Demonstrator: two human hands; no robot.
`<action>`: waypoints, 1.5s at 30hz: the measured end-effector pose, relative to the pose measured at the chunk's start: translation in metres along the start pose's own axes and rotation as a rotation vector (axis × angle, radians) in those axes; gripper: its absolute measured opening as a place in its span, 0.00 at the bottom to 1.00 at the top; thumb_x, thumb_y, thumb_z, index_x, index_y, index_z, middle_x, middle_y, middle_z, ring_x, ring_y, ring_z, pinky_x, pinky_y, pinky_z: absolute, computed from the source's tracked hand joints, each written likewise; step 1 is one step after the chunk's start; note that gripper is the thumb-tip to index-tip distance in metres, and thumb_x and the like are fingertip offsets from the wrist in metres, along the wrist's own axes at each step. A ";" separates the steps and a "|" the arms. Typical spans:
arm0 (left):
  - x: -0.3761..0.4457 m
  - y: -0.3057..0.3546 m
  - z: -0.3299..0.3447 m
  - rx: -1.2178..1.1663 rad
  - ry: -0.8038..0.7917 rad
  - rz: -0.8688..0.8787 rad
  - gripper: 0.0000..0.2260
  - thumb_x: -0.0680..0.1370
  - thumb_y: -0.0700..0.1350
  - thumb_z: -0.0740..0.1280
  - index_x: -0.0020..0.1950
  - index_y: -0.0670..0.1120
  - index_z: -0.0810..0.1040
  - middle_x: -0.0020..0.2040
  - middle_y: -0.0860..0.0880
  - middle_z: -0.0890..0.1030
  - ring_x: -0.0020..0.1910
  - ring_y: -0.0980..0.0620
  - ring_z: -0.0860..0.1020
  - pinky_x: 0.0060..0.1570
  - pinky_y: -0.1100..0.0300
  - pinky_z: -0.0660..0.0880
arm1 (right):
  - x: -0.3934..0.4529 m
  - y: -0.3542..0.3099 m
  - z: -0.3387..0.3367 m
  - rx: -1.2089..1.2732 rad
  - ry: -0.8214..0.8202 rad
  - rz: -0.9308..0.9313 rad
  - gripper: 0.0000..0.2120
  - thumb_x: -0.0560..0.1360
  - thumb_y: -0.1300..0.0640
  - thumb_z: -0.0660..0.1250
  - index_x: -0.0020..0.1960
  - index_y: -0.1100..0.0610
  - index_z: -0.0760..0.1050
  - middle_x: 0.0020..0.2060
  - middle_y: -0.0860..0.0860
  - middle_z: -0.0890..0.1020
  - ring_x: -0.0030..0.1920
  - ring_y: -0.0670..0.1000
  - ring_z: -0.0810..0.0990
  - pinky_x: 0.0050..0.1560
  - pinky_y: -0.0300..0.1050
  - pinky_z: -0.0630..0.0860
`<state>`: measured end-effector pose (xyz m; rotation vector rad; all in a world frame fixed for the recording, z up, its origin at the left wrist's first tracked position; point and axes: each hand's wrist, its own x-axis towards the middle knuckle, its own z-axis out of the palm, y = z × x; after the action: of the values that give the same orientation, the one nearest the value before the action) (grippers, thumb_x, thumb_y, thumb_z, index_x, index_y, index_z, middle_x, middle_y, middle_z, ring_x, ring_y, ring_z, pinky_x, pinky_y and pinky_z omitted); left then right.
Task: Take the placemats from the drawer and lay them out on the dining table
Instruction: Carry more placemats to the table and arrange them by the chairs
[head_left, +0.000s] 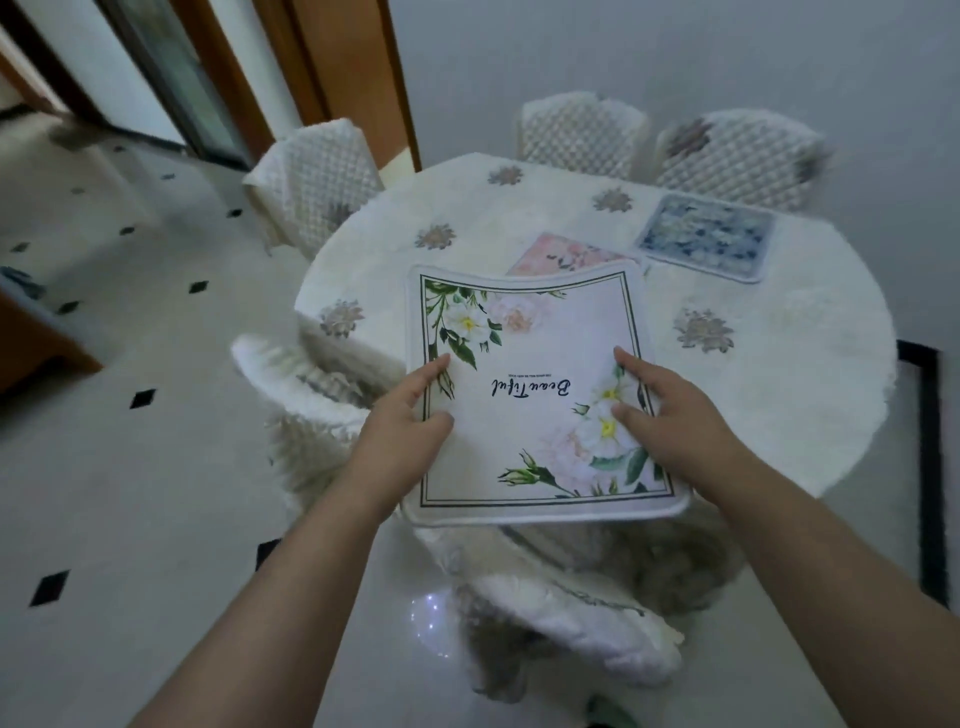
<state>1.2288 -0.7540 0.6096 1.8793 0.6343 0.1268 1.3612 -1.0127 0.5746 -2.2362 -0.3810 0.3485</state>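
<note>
A white placemat (530, 353) with green leaves, white flowers and the word "Beautiful" is held over the near edge of the round dining table (810, 415). My left hand (410, 421) grips its left edge and my right hand (660, 410) grips its right edge, thumbs on top. Its far edge curls up a little. Behind it a pink floral placemat (561, 254) lies on the table, partly hidden. A blue floral placemat (706, 236) lies flat at the far right.
The table has a white cloth with grey flower motifs. Quilted white chairs stand around it: one at the left (317, 182), two at the back (582, 132), one near me (571, 613). Tiled floor spreads to the left.
</note>
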 end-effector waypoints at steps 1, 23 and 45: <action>0.012 0.003 0.001 0.018 -0.064 0.024 0.29 0.77 0.36 0.64 0.71 0.64 0.74 0.61 0.61 0.80 0.51 0.50 0.84 0.55 0.48 0.82 | -0.004 0.000 -0.004 -0.007 0.049 0.028 0.30 0.79 0.53 0.68 0.78 0.40 0.62 0.75 0.48 0.69 0.73 0.52 0.69 0.69 0.43 0.64; 0.215 -0.017 0.265 0.063 -0.563 0.007 0.27 0.77 0.34 0.65 0.71 0.58 0.76 0.66 0.53 0.77 0.50 0.54 0.82 0.54 0.55 0.82 | 0.063 0.221 -0.056 0.043 0.349 0.483 0.31 0.79 0.57 0.69 0.78 0.45 0.63 0.74 0.53 0.70 0.72 0.56 0.69 0.70 0.48 0.66; 0.294 -0.093 0.309 0.131 -0.592 0.032 0.26 0.79 0.37 0.69 0.73 0.59 0.74 0.65 0.56 0.78 0.58 0.59 0.78 0.61 0.61 0.75 | 0.113 0.321 -0.003 -0.099 0.371 0.433 0.30 0.79 0.50 0.68 0.79 0.46 0.62 0.59 0.52 0.71 0.61 0.49 0.71 0.59 0.38 0.64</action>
<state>1.5610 -0.8459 0.3422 1.9228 0.2062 -0.4471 1.5157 -1.1699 0.3151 -2.4089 0.2923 0.1307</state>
